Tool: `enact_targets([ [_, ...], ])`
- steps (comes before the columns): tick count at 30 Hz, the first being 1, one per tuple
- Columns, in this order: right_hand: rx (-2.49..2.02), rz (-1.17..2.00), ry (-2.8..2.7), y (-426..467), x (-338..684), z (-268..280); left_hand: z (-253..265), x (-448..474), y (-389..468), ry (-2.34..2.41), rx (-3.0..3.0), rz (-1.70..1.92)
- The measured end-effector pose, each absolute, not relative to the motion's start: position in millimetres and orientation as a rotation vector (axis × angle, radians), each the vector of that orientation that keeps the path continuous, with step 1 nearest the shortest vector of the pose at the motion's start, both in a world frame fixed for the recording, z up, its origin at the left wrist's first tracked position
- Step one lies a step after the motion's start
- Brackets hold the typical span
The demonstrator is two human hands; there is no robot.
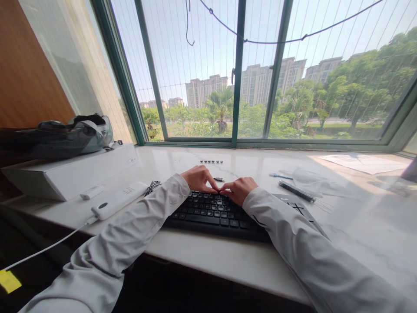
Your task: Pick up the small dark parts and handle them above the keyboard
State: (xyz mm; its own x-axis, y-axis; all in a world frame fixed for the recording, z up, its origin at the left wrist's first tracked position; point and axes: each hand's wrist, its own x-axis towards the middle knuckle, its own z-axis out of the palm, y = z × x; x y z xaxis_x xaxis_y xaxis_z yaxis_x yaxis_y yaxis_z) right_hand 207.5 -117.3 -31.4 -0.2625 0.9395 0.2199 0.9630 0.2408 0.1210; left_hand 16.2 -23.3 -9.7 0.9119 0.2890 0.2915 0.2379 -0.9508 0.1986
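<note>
A black keyboard lies on the white marble-patterned counter below my hands. Several of its key positions show pale, shiny squares. My left hand reaches its far edge, thumb and fingers pinched together. From the other side my right hand meets it there, fingers also closed to a pinch. The fingertips of both hands almost touch over the top key row; whatever they hold is too small to make out. Just beyond them lies a small dark piece with a metallic end. Farther back, several small black keycap-like pieces form a row.
A white power strip with its cable is at left, near a white box bearing a dark bag. At right are a thin blue tool, a bundle of black sticks, clear plastic and paper. Windows stand behind.
</note>
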Motion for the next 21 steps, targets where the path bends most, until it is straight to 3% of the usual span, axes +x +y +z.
enact_targets([
  [21,-1.82,-0.36,-2.4,-119.8,206.2,-30.8,-9.5,16.8,-25.5,0.417,2.948,0.48],
])
